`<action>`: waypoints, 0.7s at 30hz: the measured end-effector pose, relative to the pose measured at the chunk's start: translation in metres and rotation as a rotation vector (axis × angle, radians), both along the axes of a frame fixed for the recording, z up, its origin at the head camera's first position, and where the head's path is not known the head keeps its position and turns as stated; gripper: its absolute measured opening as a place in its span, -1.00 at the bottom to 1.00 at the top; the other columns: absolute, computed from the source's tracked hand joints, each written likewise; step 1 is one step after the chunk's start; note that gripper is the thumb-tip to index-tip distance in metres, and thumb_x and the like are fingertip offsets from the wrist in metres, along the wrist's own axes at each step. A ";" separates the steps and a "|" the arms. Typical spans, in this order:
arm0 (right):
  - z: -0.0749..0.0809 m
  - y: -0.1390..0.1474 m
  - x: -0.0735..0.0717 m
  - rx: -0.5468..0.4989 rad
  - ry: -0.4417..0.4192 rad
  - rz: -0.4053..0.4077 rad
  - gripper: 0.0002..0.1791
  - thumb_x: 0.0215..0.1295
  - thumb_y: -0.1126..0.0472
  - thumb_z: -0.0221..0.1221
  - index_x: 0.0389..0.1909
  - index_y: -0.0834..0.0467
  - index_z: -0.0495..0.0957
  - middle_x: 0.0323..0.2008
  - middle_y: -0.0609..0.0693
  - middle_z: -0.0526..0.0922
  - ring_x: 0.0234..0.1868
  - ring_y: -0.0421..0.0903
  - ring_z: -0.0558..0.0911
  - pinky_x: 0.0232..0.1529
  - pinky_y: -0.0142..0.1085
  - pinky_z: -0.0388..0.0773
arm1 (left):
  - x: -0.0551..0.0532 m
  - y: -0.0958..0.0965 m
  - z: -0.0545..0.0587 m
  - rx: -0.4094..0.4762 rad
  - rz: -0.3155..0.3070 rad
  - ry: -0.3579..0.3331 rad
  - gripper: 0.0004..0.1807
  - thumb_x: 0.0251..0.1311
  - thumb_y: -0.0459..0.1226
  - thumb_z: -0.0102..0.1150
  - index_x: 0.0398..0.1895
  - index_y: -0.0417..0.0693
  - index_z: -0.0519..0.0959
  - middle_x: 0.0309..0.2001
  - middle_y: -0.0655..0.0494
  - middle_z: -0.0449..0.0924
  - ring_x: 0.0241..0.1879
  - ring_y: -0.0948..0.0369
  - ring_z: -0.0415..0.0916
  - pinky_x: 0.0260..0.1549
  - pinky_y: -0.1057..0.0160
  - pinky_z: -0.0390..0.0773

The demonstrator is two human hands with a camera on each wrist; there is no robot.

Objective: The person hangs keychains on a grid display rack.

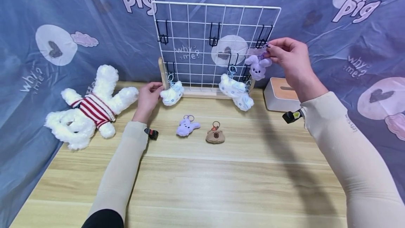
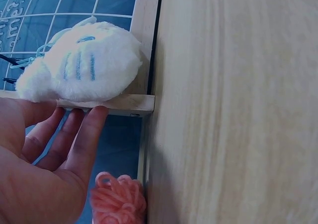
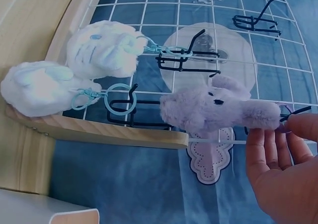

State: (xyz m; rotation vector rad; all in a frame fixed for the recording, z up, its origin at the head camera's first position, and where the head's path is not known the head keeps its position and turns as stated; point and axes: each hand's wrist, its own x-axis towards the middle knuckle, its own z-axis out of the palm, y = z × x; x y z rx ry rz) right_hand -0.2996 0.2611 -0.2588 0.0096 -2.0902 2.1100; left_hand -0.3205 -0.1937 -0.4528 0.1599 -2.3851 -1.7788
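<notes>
Sleeves (image 1: 351, 150) flank wide tabletop (image 1: 202, 189), right grip (image 1: 289, 57) holding plush (image 1: 257, 69) at grid's edge (image 1: 276, 20).

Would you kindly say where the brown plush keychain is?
In the head view, the brown plush keychain lies centrally on the table, before the grid rack, just right of the purple keychain lying there.

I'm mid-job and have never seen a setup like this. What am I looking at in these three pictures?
There's no machine here, just a person's two bare hands. The wide picture comes from a camera on the head; the two closer ones come from cameras on the left and right wrists. On the table lie a teddy, a purple toy and a brown toy. The right hand pinches another purple toy by its top. The left hand touches the rack's wooden stand.
</notes>
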 end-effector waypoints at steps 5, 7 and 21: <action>-0.002 0.000 -0.004 -0.024 0.001 -0.009 -0.93 0.51 0.32 0.42 -0.07 0.19 0.79 -0.21 -0.07 0.80 -0.25 -0.21 0.85 -0.20 -0.51 0.84 | 0.000 0.000 -0.002 0.006 0.001 -0.001 -0.67 0.63 -0.26 0.29 0.28 -0.28 0.72 0.03 -0.13 0.71 -0.28 0.40 0.59 -0.08 0.21 0.87; -0.002 -0.001 -0.006 -0.029 0.003 -0.014 -0.94 0.51 0.32 0.42 -0.09 0.19 0.79 -0.22 -0.07 0.81 -0.26 -0.21 0.85 -0.20 -0.51 0.84 | -0.001 0.000 -0.003 0.007 0.001 -0.004 -0.67 0.64 -0.26 0.29 0.28 -0.28 0.71 0.03 -0.13 0.71 -0.28 0.40 0.58 -0.07 0.21 0.87; 0.001 -0.004 -0.019 -0.041 -0.032 -0.081 -0.95 0.49 0.32 0.44 -0.13 0.19 0.85 -0.24 -0.08 0.82 -0.31 -0.21 0.83 -0.23 -0.52 0.83 | 0.000 0.000 -0.001 -0.004 0.003 -0.021 -0.66 0.65 -0.22 0.28 0.29 -0.22 0.72 0.00 -0.03 0.69 -0.25 0.35 0.60 0.00 0.09 0.87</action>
